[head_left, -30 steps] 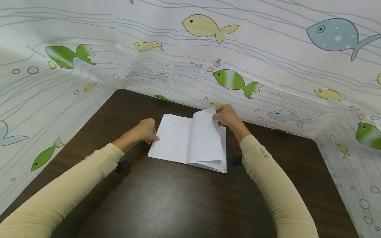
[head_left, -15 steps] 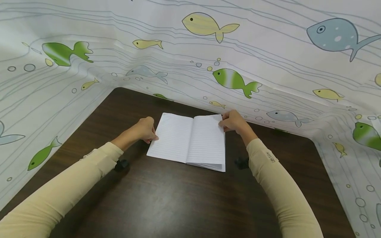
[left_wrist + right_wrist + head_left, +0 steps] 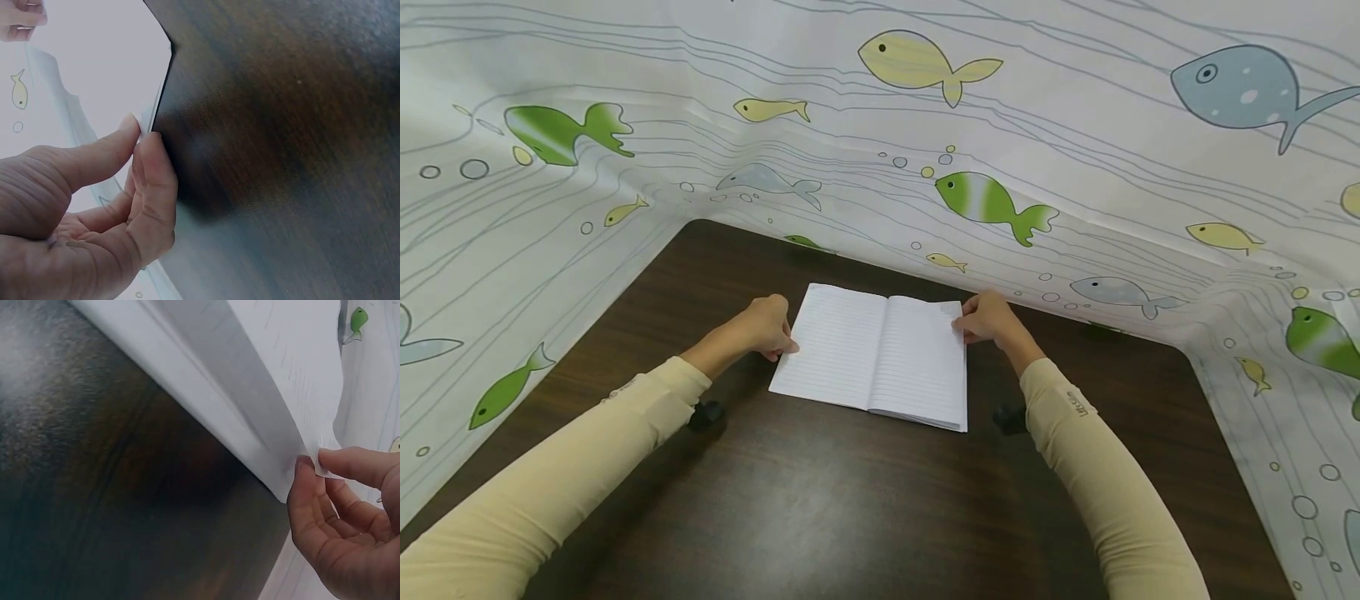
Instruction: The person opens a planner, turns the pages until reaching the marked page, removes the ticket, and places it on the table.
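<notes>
A lined notebook (image 3: 838, 346) lies open on the far part of a wood-grain table (image 3: 805, 500); the left hand (image 3: 771, 327) pinches its left edge, the right hand (image 3: 988, 319) a slightly raised leaf (image 3: 300, 369), seemingly almost turned, only laying flat left

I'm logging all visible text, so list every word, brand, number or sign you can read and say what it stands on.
None can be read with certainty.
Right sleeve: dark lettering near the cuff, too small and blurred.
Left sleeve: marks like lettering near the cuff, too small.
Notebook: ruled pages; any corner print is too faint.
Fish-print backdrop: drawings, no words seen.
</notes>
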A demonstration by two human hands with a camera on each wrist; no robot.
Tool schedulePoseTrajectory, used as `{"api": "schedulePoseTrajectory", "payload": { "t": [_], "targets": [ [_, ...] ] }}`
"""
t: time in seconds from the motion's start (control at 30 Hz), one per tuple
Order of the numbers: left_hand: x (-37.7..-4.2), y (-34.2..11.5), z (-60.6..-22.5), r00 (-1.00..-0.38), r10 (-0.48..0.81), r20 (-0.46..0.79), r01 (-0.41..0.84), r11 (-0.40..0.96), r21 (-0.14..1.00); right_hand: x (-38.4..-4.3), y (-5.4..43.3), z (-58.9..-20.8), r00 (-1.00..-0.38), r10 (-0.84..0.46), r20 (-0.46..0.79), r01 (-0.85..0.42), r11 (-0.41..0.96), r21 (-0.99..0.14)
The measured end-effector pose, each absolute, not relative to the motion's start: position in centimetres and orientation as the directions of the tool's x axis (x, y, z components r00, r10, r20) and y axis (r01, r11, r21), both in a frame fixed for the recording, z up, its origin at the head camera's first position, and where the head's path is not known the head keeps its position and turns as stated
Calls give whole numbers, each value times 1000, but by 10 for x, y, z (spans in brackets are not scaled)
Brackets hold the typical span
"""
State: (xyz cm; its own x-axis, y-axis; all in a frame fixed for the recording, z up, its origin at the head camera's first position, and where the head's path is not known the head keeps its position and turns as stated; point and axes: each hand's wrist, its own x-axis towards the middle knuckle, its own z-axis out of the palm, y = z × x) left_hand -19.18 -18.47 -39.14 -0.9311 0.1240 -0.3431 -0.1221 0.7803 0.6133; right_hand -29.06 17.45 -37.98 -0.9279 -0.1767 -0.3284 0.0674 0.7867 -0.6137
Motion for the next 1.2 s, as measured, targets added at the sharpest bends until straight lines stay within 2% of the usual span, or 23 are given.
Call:
{"api": "schedulePoseTrajectory", "payload": {
  "t": [0.33,1.2],
  "targets": [
    [-192,-184,-391,-933,115,-342,-126,784,608,-286,170,-392,-937,-160,-310,13,873,-488],
    [-192,-183,-391,-934,111,-340,-106,822,560,-275,161,-381,-950,-163,-265,-39,908,-418]
  ]
}}
